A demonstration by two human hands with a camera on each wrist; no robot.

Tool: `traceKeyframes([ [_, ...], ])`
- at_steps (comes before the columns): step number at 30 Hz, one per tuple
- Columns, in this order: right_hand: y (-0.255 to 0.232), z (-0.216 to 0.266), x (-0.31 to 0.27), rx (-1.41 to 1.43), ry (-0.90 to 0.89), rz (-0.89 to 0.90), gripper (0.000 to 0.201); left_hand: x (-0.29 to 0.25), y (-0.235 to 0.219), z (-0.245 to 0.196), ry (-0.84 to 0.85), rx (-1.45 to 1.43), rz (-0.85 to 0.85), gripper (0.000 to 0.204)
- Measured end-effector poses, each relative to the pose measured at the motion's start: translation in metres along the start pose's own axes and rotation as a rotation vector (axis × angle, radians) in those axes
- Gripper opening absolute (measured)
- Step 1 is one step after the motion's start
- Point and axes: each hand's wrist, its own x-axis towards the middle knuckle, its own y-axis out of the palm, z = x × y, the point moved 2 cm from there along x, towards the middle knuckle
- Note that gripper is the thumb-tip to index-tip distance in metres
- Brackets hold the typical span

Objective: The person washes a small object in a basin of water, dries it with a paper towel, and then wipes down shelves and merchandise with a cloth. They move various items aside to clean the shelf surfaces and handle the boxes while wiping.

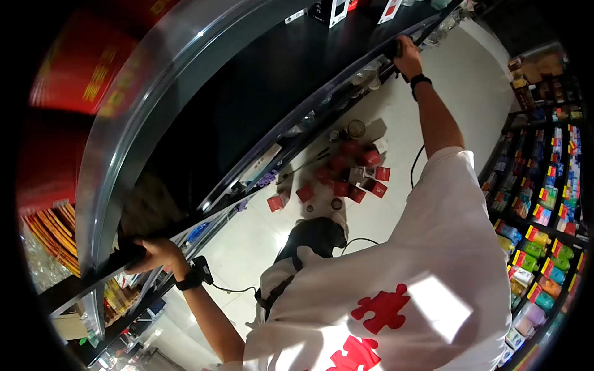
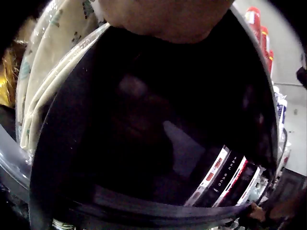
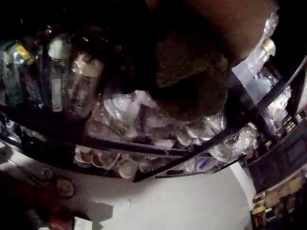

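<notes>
At the near end of a long black shelf, my left hand grips the shelf's front edge, its fingertips hidden against the dark rim. In the left wrist view, part of this hand lies above the glossy black shelf surface. My right hand reaches to the far end of the same front edge, fingers curled round something dark. The right wrist view shows a dark brown, rough-textured folded cloth under that hand. Each wrist wears a black band.
Boxes stand at the shelf's back. Plastic-wrapped bottles and cups fill the tier below. Several red boxes and glass jars lie on the pale floor. A stocked rack runs along the right, and a black cable hangs by my left wrist.
</notes>
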Motion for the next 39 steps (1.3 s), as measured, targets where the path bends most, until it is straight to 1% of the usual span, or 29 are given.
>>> traceKeyframes([
  [1, -0.001, -0.013, 0.011, 0.082, 0.078, 0.059, 0.063, -0.001, -0.007, 0.027, -0.045, -0.024, 0.03, 0.079],
  [3, -0.001, -0.035, 0.024, 0.039, 0.198, 0.14, 0.06, 0.005, -0.009, 0.032, 0.052, -0.019, 0.057, 0.08],
  [4, -0.002, -0.043, 0.029, 0.043, 0.208, 0.131, 0.06, 0.007, -0.012, 0.032, 0.046, 0.052, 0.054, 0.08],
  [5, 0.002, -0.058, 0.034, 0.053, 0.211, 0.103, 0.058, 0.009, -0.014, 0.034, 0.093, 0.066, 0.05, 0.078],
  [7, 0.01, -0.092, 0.043, 0.005, 0.223, 0.098, 0.055, 0.001, -0.006, 0.013, -0.005, -0.045, 0.003, 0.057],
  [10, 0.024, -0.128, 0.055, -0.071, 0.226, 0.089, 0.063, 0.006, -0.008, 0.017, 0.003, -0.043, -0.014, 0.057],
  [11, 0.022, -0.133, 0.06, -0.125, 0.286, 0.107, 0.067, 0.007, -0.007, 0.017, -0.001, -0.082, -0.04, 0.056],
  [12, 0.026, -0.145, 0.061, -0.178, 0.349, 0.132, 0.071, 0.01, -0.008, 0.013, 0.014, -0.033, 0.01, 0.058],
  [13, 0.026, -0.153, 0.065, -0.178, 0.356, 0.128, 0.071, 0.011, -0.013, 0.021, 0.052, 0.021, 0.012, 0.058],
  [15, 0.026, -0.175, 0.069, -0.227, 0.292, 0.088, 0.075, 0.009, -0.015, 0.024, 0.028, -0.016, -0.026, 0.057],
  [16, 0.022, -0.179, 0.07, -0.212, 0.359, 0.142, 0.076, 0.009, -0.016, 0.028, 0.022, -0.023, -0.028, 0.056],
  [17, 0.015, -0.187, 0.077, -0.216, 0.369, 0.137, 0.076, 0.014, -0.021, 0.029, 0.045, 0.059, -0.025, 0.064],
  [19, 0.019, -0.208, 0.087, -0.297, 0.358, 0.227, 0.074, 0.009, -0.01, 0.0, -0.224, -0.153, -0.081, 0.072],
  [20, 0.026, -0.219, 0.091, -0.297, 0.364, 0.228, 0.074, 0.007, -0.01, 0.005, -0.092, -0.122, -0.064, 0.079],
  [21, 0.04, -0.241, 0.099, -0.354, 0.444, 0.308, 0.074, 0.002, 0.008, -0.036, -0.198, -0.168, -0.068, 0.08],
  [23, 0.054, -0.271, 0.107, -0.476, 0.602, 0.467, 0.077, 0.003, -0.007, 0.001, -0.094, -0.133, -0.015, 0.083],
  [24, 0.042, -0.254, 0.109, -0.486, 0.573, 0.496, 0.078, 0.004, -0.007, -0.007, -0.151, 0.044, -0.09, 0.088],
  [25, 0.049, -0.266, 0.11, -0.487, 0.578, 0.495, 0.078, 0.014, -0.022, 0.016, -0.074, 0.223, -0.08, 0.09],
  [27, 0.066, -0.296, 0.108, -0.86, 0.155, 0.464, 0.083, 0.015, -0.023, 0.009, -0.011, 0.395, -0.064, 0.089],
  [28, -0.001, -0.208, 0.119, -0.465, 0.598, 0.462, 0.089, 0.013, -0.017, 0.001, -0.062, 0.3, -0.064, 0.086],
  [29, 0.002, -0.214, 0.119, -0.466, 0.598, 0.462, 0.089, 0.011, -0.018, 0.005, -0.064, 0.3, -0.064, 0.086],
  [31, 0.011, -0.223, 0.123, -0.447, 0.555, 0.38, 0.095, 0.016, -0.03, 0.028, -0.163, 0.082, -0.01, 0.085],
  [33, -0.008, -0.194, 0.13, -0.426, 0.62, 0.479, 0.094, 0.021, -0.032, 0.022, -0.198, -0.015, 0.01, 0.084],
  [34, -0.014, -0.184, 0.133, -0.449, 0.61, 0.524, 0.093, 0.015, -0.021, 0.001, -0.15, 0.174, -0.063, 0.083],
  [35, -0.004, -0.2, 0.127, -0.458, 0.617, 0.531, 0.093, 0.012, -0.012, -0.01, -0.105, 0.36, -0.115, 0.083],
  [36, 0.014, -0.224, 0.122, -0.487, 0.536, 0.46, 0.09, 0.016, -0.022, 0.007, -0.044, 0.494, -0.109, 0.087],
  [37, 0.024, -0.237, 0.121, -0.51, 0.451, 0.384, 0.086, 0.017, -0.025, 0.013, -0.032, 0.476, -0.107, 0.087],
  [38, 0.008, -0.22, 0.12, -0.392, 0.555, 0.435, 0.084, 0.016, -0.023, 0.013, -0.042, 0.436, -0.098, 0.087],
  [39, 0.018, -0.237, 0.118, -0.393, 0.558, 0.438, 0.084, 0.015, -0.019, 0.013, -0.056, 0.407, -0.087, 0.087],
])
